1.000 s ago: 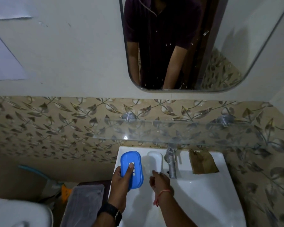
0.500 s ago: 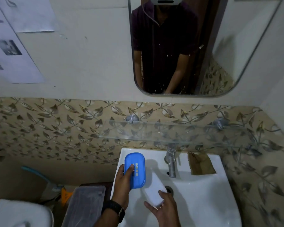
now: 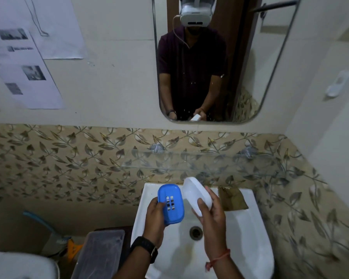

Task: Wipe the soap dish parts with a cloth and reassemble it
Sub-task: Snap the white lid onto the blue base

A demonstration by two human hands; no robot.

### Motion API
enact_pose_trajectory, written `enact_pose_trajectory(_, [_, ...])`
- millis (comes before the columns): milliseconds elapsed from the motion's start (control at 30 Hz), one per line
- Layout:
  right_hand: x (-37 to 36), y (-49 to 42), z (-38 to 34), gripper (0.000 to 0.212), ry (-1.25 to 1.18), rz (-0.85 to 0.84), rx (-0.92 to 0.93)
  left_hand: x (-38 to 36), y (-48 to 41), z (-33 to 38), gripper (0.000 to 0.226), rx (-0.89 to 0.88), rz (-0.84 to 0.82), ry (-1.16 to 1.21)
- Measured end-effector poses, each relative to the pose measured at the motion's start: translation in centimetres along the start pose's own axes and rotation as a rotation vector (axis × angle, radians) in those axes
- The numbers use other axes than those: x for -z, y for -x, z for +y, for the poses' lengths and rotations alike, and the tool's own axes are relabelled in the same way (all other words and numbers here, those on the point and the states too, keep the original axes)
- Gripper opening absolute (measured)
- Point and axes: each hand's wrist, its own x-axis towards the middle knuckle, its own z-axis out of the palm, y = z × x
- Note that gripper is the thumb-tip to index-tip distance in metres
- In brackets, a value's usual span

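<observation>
Blue tray (image 3: 170, 204) upright, white base (image 3: 197, 195) leaning left

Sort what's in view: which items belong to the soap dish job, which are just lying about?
Job: blue slotted tray in left hand; white base in right hand; brown cloth on the sink rim.
Lying about: clear lidded box, glass shelf, papers on the wall, mirror.

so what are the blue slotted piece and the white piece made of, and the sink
The blue slotted piece looks like moulded plastic: even colour, soft sheen, punched drain slots. The white piece is probably plastic too: smooth, thin rounded rim, faintly translucent. The sink looks like glazed ceramic: glossy white, with reflections.
</observation>
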Motion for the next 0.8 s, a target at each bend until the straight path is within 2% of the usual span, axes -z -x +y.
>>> enact_pose_trajectory(300, [-0.7, 0.8, -1.7, 0.048, 0.363, -0.179, 0.356, -2.3, 2.4, 0.9, 0.035, 0.074, -0.178, 0.274])
enact_pose_trajectory(500, [-0.1, 1.3, -1.1, 0.056, 0.549, -0.259, 0.444, -3.4, 3.5, 1.1, 0.039, 0.067, -0.238, 0.360])
enact_pose_trajectory(633, [0.2, 1.3, -1.0, 0.054, 0.610, -0.312, 0.517, -3.9, 3.8, 1.2, 0.042, 0.093, -0.279, 0.455])
enact_pose_trajectory(800, [0.6, 1.2, -1.0, 0.052, 0.704, -0.344, 0.596, -4.4, 3.8, 1.4, 0.045, 0.135, -0.296, 0.448])
